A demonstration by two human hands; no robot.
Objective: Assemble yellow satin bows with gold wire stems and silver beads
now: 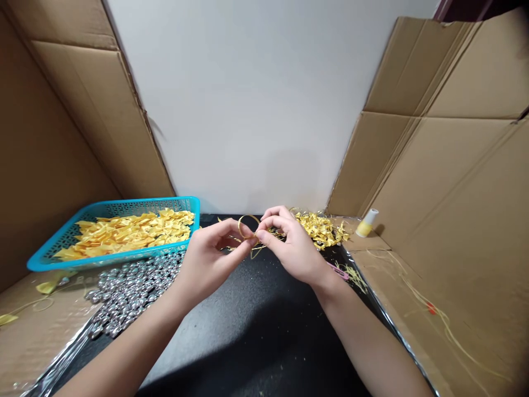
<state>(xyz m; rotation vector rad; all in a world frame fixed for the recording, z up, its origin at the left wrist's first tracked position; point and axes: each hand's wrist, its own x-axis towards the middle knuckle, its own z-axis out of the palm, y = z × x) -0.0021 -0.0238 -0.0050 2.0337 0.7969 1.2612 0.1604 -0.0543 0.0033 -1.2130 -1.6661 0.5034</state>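
Over the black table my left hand (217, 251) and my right hand (289, 242) meet with their fingertips almost touching. Both pinch a thin yellow cord (240, 221), which stands up in a small loop above the left fingertips. A short bit of the cord hangs below the fingers. Whether a knot sits between the fingertips is hidden. Just behind the right hand lies a heap of shiny gold ribbon pieces (326, 229) with thin strings. Silver beads (140, 292) are spread to the left of my left wrist.
A blue plastic basket (53, 251) full of yellow fabric pieces (132, 234) stands at the left. Pink-handled scissors (338, 270) lie partly behind my right wrist, beside cut yellow threads (356, 278). A white and yellow bottle (367, 223) stands at the right. Cardboard walls (454, 182) flank the black tabletop (248, 336).
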